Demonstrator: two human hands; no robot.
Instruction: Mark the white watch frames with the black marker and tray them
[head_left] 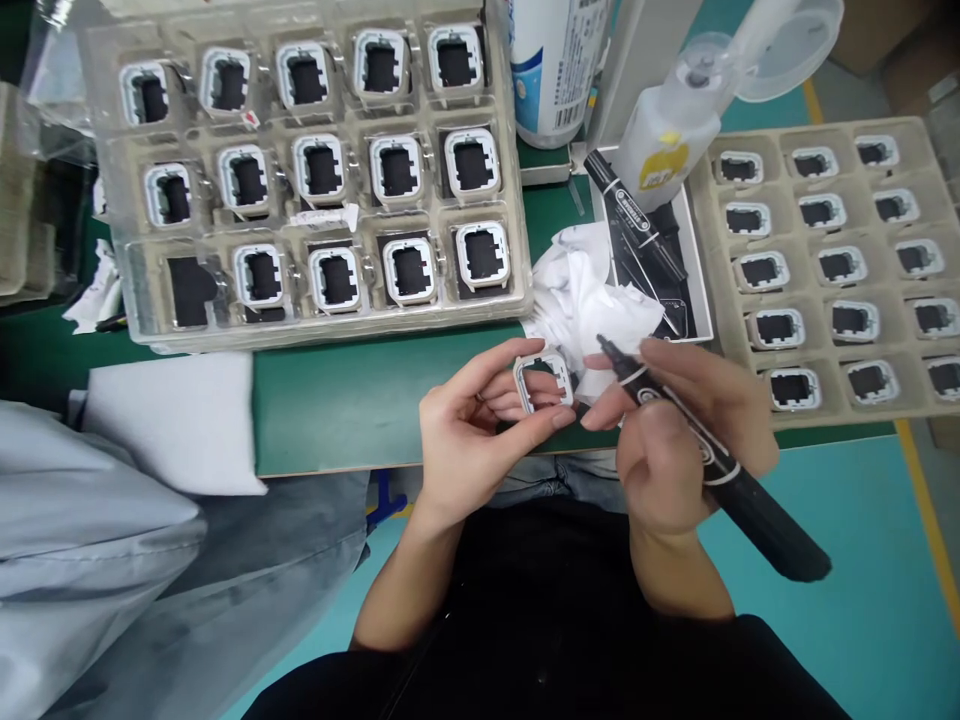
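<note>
Between the thumb and fingers of my left hand [480,420] is a small white square frame [520,372] with rounded corners, held up over the table's front edge. My right hand [667,460] grips a black marker [757,515]; its dark tip points up and left, close to the frame but apart from it. Similar frames sit in the pockets of a clear plastic tray [330,320] at the left, where the front left pocket holds none. A second tray [712,250] at the right also holds such frames.
Crumpled white tissue [577,280] lies beyond my hands. Behind it, a white box [701,300] holds another marker [619,190]. A pump bottle [660,140] and a larger white bottle [551,70] stand at the back. A person's grey sleeve [90,530] and a white cloth [172,420] are at left.
</note>
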